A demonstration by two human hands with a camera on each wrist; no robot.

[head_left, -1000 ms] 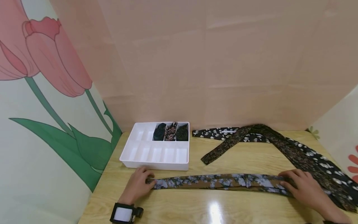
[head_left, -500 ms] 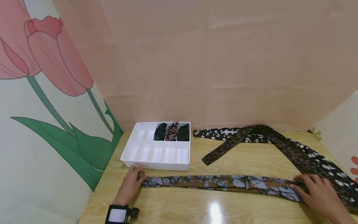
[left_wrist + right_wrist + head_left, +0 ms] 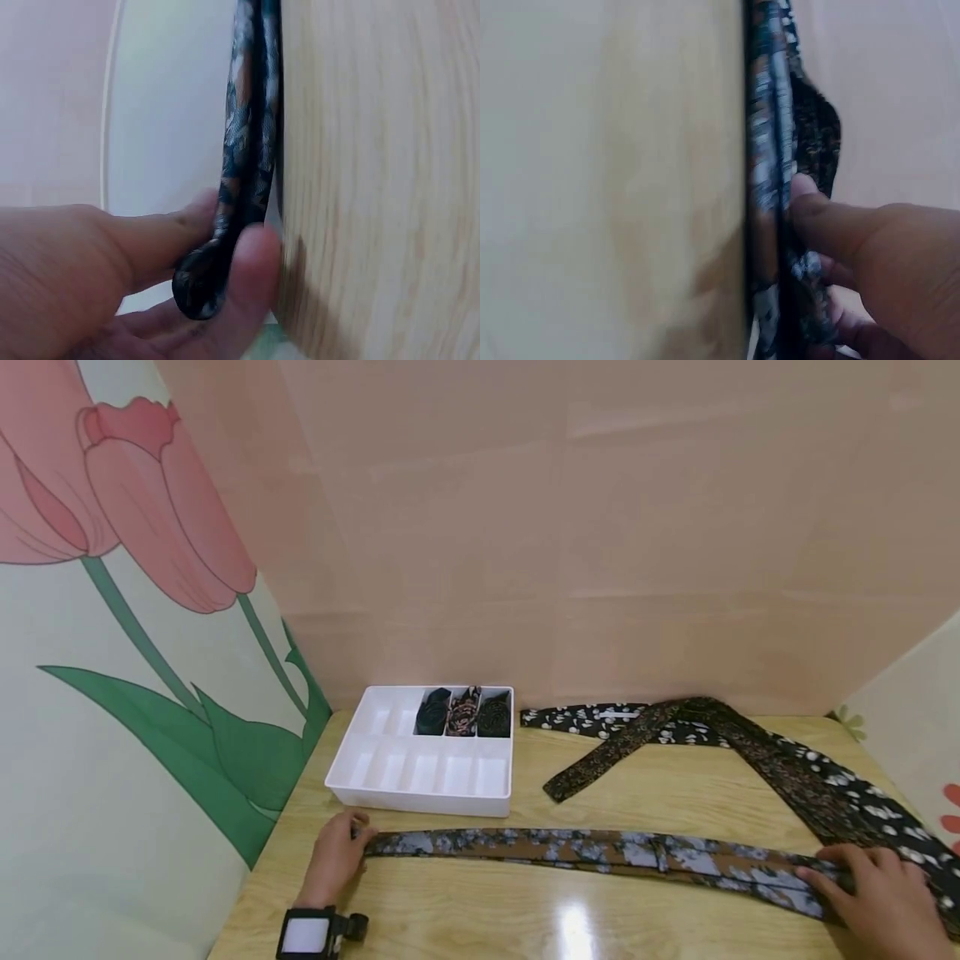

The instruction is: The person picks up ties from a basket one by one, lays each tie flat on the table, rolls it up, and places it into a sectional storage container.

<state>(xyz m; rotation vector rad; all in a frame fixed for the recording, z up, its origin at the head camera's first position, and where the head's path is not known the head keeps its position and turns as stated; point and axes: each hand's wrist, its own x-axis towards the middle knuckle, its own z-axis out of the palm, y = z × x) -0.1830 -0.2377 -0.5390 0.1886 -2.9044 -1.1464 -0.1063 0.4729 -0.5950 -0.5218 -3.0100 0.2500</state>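
A brown necktie with blue-grey flowers [image 3: 540,847] lies stretched sideways across the front of the table, doubled into layers. My left hand [image 3: 335,853] pinches its left end, where the left wrist view shows the cloth looping back in a fold [image 3: 199,281] between thumb and fingers. At the other end, my right hand [image 3: 888,893] grips the wider part; in the right wrist view the thumb [image 3: 821,214] lies against the layered cloth and the fingers curl behind it. The tie's far right tip is hidden by that hand.
Behind the left hand stands a white divided tray [image 3: 420,804], with rolled dark ties [image 3: 462,714] in three back compartments. A dark brown patterned tie [image 3: 607,760] lies bent over a black tie with white flowers [image 3: 885,810] at back right.
Both hands have moved apart, the left hand leftward and the right hand rightward and nearer the front. The floral necktie now lies longer and straighter between them.
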